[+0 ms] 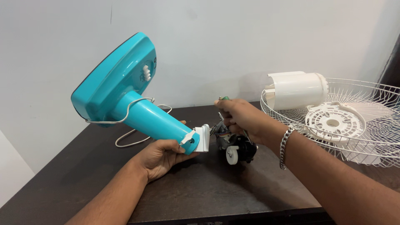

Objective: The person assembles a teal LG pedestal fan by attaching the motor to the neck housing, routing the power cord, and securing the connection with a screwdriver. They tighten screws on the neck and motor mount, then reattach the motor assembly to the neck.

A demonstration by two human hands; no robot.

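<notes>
My left hand [160, 156] holds the neck of a turquoise fan stand [125, 91], tilted so its flat base points up and left. A white joint piece [203, 138] sits at the neck's lower end. Just right of it lies the fan's motor unit [238, 149], black with metal parts and a white gear wheel, on the dark table. My right hand [241, 116] is closed around a tool with a green tip [225, 98] above the motor. A silver bracelet [285, 143] is on my right wrist.
A white wire fan guard [366, 125] lies at the right with a white motor cover [298, 89] and a round white plate [335, 121] in it. A white cord [133, 135] trails behind the stand. The dark wooden table [200, 187] meets a white wall.
</notes>
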